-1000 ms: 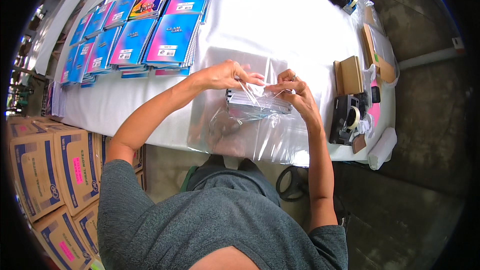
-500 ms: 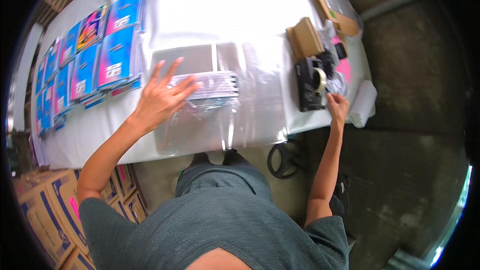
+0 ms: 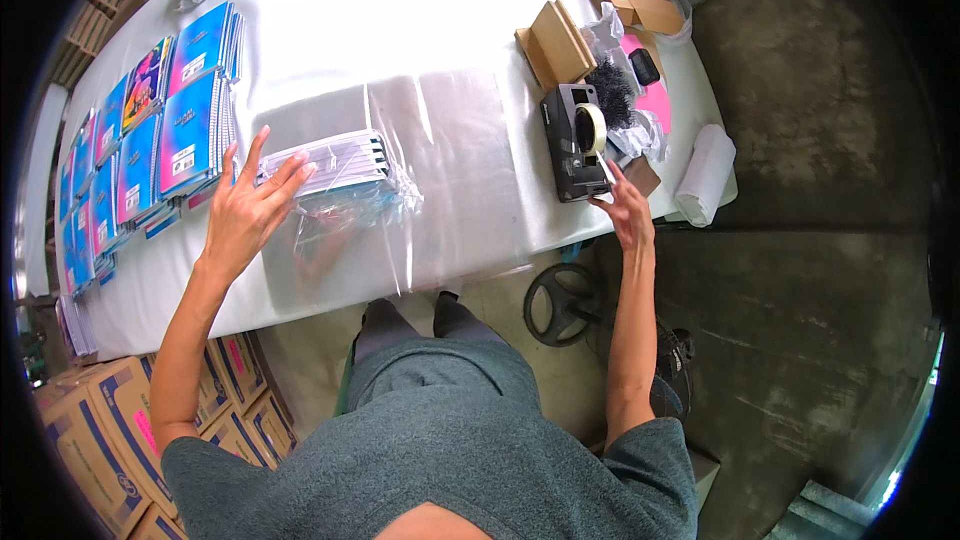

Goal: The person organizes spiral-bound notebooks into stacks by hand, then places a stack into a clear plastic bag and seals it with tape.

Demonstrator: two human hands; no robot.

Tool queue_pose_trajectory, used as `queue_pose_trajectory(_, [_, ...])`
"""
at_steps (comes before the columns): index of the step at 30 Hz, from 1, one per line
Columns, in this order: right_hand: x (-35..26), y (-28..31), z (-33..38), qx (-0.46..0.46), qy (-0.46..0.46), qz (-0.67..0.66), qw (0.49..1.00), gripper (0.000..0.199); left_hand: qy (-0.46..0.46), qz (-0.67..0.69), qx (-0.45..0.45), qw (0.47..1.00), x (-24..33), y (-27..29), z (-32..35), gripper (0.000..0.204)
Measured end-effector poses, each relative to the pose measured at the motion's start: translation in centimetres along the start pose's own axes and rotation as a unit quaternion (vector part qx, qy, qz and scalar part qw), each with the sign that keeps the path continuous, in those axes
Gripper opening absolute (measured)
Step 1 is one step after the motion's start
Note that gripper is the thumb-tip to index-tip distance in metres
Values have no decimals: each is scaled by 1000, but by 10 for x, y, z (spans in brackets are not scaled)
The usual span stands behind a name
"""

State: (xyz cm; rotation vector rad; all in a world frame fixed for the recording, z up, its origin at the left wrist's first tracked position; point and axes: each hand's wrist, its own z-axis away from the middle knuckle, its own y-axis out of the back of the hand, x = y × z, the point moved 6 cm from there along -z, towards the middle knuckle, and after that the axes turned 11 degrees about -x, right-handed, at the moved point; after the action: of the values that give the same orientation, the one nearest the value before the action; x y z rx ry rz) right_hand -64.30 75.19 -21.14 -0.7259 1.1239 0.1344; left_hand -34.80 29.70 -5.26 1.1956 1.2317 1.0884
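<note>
My left hand (image 3: 247, 208) has its fingers spread, with the fingertips on the near left part of a stack of spiral notebooks (image 3: 335, 162). Clear plastic wrap (image 3: 350, 205) lies crumpled around the stack's near side and right end. My right hand (image 3: 628, 208) is at the near end of a black tape dispenser (image 3: 567, 165), thumb and forefinger apart beside its front corner. A roll of tape (image 3: 590, 128) sits in the dispenser. Whether a strip of tape is at my right fingertips I cannot tell.
Stacks of blue and pink notebooks (image 3: 195, 135) stand at the left of the white-covered table. Clear plastic sheets (image 3: 455, 155) lie right of the wrapped stack. Beyond the dispenser are cardboard pieces (image 3: 556, 45); a white roll (image 3: 706, 175) lies at the right edge. Cartons (image 3: 110, 430) stand below left.
The whole view has shifted, so the table things appear further left. My right thumb and forefinger, pinched together before, are now apart beside the dispenser. My left hand stays at the wrapped stack.
</note>
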Motion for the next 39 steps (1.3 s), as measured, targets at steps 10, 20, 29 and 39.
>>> queue_pose_trajectory(10, [-23,-56,48,374,76,666,642,25,-16,-19,43,999,-1,-5,1,52])
queue_pose_trajectory(20, [119,-389,9,26,32,158,987,20,-45,-8,71,996,-3,-5,3,45])
queue_pose_trajectory(29, [129,-383,-5,80,35,418,904,41,-75,484,-210,846,-52,-44,-52,71])
queue_pose_trajectory(39, [147,-521,42,-306,211,797,476,47,131,679,134,710,-127,-47,-18,72])
